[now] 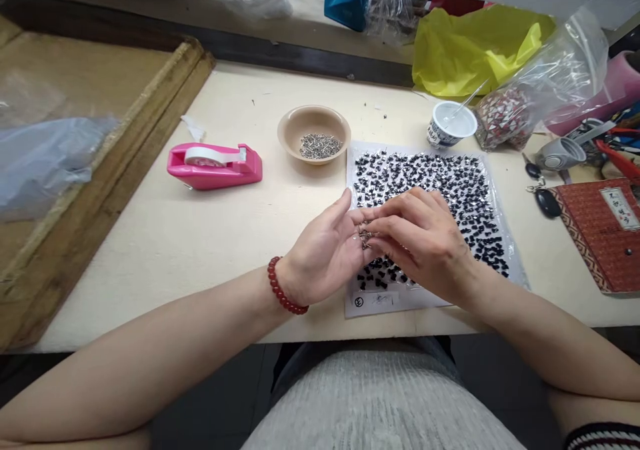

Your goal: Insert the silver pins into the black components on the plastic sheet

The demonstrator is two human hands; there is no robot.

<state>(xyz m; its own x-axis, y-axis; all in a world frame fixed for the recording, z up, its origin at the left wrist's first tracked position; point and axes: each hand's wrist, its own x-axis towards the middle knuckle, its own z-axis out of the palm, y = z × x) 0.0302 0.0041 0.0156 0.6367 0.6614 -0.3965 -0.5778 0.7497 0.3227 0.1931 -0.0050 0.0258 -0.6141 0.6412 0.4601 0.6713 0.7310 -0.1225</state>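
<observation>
Above the surface (225,237), mid-frame, the open left hand (323,257) presumably presents metal pieces (366,235) to the right hand (433,243) (grip unclear).

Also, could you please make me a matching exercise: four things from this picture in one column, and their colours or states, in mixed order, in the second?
Things
1. left hand
2. tape dispenser
3. right hand
4. bowl

Colours or states
A. tan, with metal pieces inside
B. back upward, fingers bent
C. palm upward
D. bright pink

Right pairs: 1-C, 2-D, 3-B, 4-A
</observation>
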